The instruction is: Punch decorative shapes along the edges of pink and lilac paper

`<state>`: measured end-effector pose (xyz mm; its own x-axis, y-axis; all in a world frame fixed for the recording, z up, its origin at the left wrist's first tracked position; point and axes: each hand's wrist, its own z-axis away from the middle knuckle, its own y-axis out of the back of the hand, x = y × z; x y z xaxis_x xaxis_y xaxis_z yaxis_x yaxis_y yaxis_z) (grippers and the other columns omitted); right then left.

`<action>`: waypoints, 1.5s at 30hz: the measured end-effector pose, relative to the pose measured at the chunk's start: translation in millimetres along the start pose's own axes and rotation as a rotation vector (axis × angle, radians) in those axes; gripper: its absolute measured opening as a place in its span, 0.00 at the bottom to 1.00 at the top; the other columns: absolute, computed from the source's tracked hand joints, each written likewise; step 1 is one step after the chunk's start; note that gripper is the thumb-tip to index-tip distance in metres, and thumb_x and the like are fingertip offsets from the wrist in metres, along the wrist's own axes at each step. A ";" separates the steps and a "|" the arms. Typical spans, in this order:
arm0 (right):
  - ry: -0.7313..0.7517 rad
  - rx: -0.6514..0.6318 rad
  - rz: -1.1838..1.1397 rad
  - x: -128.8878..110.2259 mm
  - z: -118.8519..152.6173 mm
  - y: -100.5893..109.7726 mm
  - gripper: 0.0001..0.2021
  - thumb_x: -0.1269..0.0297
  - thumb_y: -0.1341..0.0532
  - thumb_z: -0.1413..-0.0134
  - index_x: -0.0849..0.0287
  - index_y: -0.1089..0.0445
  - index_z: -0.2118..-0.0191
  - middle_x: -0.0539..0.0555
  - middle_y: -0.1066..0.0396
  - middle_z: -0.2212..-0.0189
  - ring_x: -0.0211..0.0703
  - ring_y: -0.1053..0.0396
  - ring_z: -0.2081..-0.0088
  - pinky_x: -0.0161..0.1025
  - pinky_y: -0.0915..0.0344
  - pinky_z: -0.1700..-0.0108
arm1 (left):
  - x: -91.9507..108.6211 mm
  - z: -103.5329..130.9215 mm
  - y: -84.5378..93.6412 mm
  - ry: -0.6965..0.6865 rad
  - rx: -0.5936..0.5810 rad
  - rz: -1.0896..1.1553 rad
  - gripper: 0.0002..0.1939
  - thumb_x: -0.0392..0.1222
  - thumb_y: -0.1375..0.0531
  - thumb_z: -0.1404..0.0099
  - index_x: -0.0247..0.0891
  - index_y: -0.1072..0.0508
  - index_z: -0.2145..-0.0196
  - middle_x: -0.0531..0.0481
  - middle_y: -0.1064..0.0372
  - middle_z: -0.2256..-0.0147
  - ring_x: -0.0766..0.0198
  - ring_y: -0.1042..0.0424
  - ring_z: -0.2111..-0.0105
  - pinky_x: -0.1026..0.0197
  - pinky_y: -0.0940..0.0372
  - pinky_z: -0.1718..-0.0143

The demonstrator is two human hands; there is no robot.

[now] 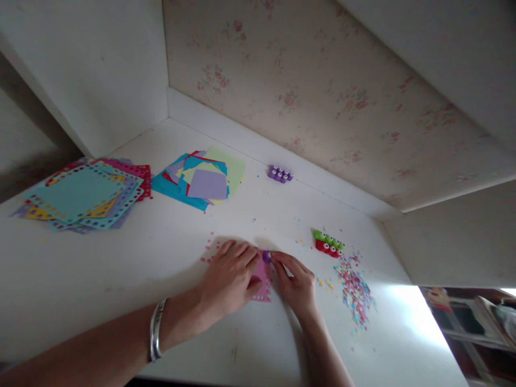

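Observation:
A pink paper (262,279) with small holes along its lower edge lies on the white table. My left hand (234,271) rests flat over its left part, fingers stretched out. Between the thumb and fingers of my right hand (293,279) is a small purple punch (266,256), at the paper's upper right edge. Pink paper bits (207,248) lie left of my left hand. My left fingers hide much of the paper.
Punched sheets (80,191) are piled at the far left, beside plain coloured sheets (207,184). Purple punches (280,173) stand near the wall. Green and red punches (328,244) sit at the right, above a heap of confetti (355,290).

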<state>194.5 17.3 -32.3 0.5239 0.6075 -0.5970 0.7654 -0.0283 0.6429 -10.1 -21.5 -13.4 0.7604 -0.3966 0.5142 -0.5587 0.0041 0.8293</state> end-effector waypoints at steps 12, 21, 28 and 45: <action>-0.101 -0.010 0.011 -6.0 0.8 1.3 0.11 0.70 0.41 0.36 0.53 0.25 0.52 0.52 0.21 0.59 0.43 0.22 0.58 0.40 0.26 0.54 | -0.5 1.4 -1.5 -0.013 0.014 0.011 0.19 0.48 0.37 0.35 0.39 0.30 0.49 0.45 0.29 0.49 0.49 0.36 0.46 0.43 0.49 0.40; -0.221 0.147 -0.175 0.5 8.0 0.1 0.10 0.65 0.45 0.32 0.55 0.29 0.52 0.56 0.22 0.59 0.46 0.23 0.57 0.45 0.26 0.54 | -1.8 1.5 -4.1 -0.019 0.022 0.025 0.20 0.46 0.38 0.35 0.39 0.31 0.48 0.45 0.29 0.49 0.48 0.36 0.46 0.42 0.47 0.40; -0.147 0.050 -0.149 2.4 10.0 -0.9 0.10 0.68 0.47 0.31 0.55 0.32 0.50 0.57 0.23 0.57 0.46 0.23 0.55 0.46 0.27 0.52 | -0.7 1.1 -1.6 -0.008 0.004 0.029 0.21 0.46 0.37 0.36 0.39 0.31 0.47 0.46 0.29 0.50 0.49 0.35 0.47 0.42 0.47 0.40; 0.263 -0.103 0.110 -2.7 -6.8 10.2 0.21 0.81 0.47 0.39 0.57 0.37 0.43 0.61 0.25 0.56 0.48 0.26 0.55 0.47 0.25 0.55 | -4.1 -15.8 -1.2 -0.158 0.026 0.043 0.14 0.40 0.47 0.26 0.39 0.29 0.47 0.46 0.28 0.49 0.54 0.33 0.46 0.47 0.40 0.43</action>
<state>198.3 20.8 -20.8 0.4760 0.7907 -0.3850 0.6609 -0.0328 0.7498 -7.3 -5.4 -13.1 0.6750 -0.5362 0.5068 -0.5999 0.0010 0.8001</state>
